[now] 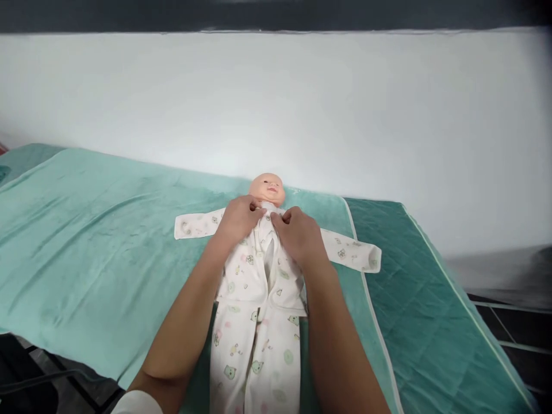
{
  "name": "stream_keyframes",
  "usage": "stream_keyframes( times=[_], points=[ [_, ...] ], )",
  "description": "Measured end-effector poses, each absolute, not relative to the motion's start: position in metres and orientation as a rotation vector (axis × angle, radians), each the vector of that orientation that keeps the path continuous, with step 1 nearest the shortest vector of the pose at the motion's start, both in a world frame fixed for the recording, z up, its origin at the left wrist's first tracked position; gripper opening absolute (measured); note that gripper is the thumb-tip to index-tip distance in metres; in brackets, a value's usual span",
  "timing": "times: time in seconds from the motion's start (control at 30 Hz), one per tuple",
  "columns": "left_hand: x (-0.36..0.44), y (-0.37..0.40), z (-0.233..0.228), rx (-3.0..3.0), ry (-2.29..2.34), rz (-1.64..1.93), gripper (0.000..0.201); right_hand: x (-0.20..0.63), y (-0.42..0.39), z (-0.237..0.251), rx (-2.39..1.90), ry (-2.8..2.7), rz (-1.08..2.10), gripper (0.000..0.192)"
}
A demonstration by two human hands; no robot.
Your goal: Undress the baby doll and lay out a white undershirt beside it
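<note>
A baby doll (267, 188) lies on its back on a light green towel (95, 241), head away from me. It wears a white printed sleepsuit (259, 322) with both sleeves spread out sideways. My left hand (238, 219) pinches the left front edge of the sleepsuit at the doll's chest, just under the chin. My right hand (298, 234) grips the right front edge beside it. The two hands nearly touch at the collar. Lower down, the front of the garment gapes open a little.
The towel covers a darker green quilted mat (426, 322) that shows at the right. A white wall (276, 103) rises behind. Dark floor (517, 328) lies to the right and at the lower left, beyond the surface's edges.
</note>
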State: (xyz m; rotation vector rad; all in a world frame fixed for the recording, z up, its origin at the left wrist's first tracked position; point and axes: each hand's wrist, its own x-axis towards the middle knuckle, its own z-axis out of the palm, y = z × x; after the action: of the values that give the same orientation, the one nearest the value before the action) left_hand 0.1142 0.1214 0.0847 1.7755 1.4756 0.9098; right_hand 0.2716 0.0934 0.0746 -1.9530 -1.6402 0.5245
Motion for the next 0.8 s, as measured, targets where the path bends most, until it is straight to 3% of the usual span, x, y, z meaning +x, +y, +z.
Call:
stream_keyframes(
  times=[0.23, 0.8],
  points=[
    [0.121, 0.118, 0.082, 1.383, 1.292, 1.138, 0.017, 0.278, 0.098, 0.075, -1.667, -1.386, 0.812, 0.024],
    [0.127, 0.119, 0.072, 1.451, 1.208, 1.158, 0.011, 0.269, 0.099, 0.053, -1.236, -1.115, 0.861, 0.020]
  ],
)
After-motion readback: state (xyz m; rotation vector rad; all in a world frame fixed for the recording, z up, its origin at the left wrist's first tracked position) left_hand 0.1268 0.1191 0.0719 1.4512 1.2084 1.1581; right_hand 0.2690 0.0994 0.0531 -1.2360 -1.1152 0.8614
